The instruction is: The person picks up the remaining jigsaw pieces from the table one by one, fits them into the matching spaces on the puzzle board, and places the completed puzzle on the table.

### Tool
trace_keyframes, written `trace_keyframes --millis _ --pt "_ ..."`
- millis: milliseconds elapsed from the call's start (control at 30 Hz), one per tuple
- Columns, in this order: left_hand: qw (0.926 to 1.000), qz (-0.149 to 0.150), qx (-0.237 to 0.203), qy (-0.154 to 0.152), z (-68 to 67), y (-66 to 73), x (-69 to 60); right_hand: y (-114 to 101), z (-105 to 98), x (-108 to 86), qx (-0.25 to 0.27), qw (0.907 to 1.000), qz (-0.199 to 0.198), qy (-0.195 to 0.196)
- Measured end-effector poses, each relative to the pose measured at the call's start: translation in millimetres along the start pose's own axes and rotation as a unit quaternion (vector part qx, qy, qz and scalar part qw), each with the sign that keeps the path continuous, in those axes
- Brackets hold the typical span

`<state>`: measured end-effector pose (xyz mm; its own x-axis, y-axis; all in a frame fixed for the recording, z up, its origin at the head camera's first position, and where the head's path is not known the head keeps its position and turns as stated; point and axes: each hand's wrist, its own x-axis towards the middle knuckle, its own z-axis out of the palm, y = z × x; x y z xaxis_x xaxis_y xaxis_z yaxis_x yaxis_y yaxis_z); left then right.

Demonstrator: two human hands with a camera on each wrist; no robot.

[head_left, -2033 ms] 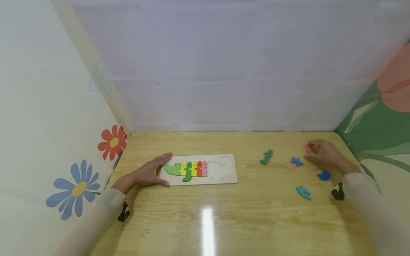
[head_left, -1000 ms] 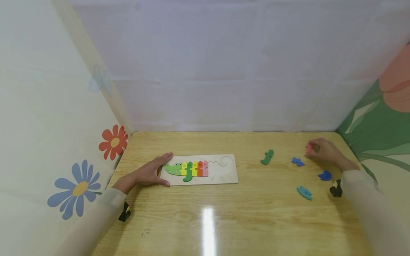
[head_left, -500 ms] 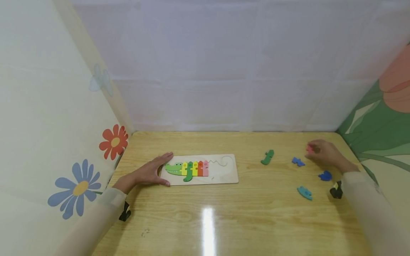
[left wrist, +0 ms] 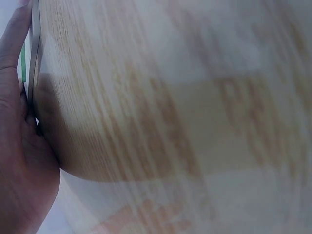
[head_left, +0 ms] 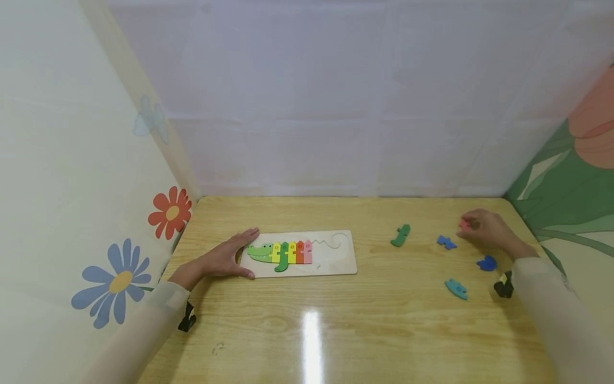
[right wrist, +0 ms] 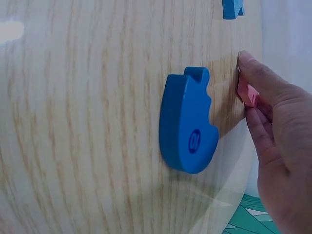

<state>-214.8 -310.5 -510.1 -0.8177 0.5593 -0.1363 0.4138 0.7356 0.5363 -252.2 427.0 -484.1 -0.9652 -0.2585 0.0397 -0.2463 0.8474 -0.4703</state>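
In the head view, a light wooden puzzle board bears a crocodile with a green head and yellow, green, red and pink segments. My left hand spans the board's left end, thumb along the near edge and fingers by the far corner. In the left wrist view, the thumb lies against the board's side. My right hand pinches a small pink puzzle piece between thumb and fingertips at the table's right. Close by lies a dark blue piece marked 10. Part of the pink piece is hidden by the fingers.
Loose on the wooden table lie a green leg-shaped piece, a blue piece and a light blue piece. Cloth-covered walls enclose the table's back and sides.
The right hand keeps the pink piece in nearly the same spot, with only slight shifts of hand and piece. The left hand and the board stay put.
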Motion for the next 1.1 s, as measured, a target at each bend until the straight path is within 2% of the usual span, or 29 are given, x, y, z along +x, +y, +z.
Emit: trace_keyframes --millis 233,467,833,1100 --pt "1.0000 0.000 0.003 0.000 -1.1 0.6 -0.5 1.4 0.3 0.7 -0.004 1.0000 0.004 0.008" --pt "1.0000 0.000 0.000 -0.002 -1.4 0.9 -0.1 -0.7 -2.0 -0.1 -0.008 0.9996 -0.012 0.023" --pt "1.0000 0.002 0.003 -0.003 -0.7 -2.1 1.2 -4.2 -4.5 -3.0 -0.006 0.9995 0.030 0.004" --pt "1.0000 0.002 0.002 -0.006 -1.1 -0.6 0.1 -9.0 -5.9 -1.6 -0.020 0.9991 0.001 0.036"
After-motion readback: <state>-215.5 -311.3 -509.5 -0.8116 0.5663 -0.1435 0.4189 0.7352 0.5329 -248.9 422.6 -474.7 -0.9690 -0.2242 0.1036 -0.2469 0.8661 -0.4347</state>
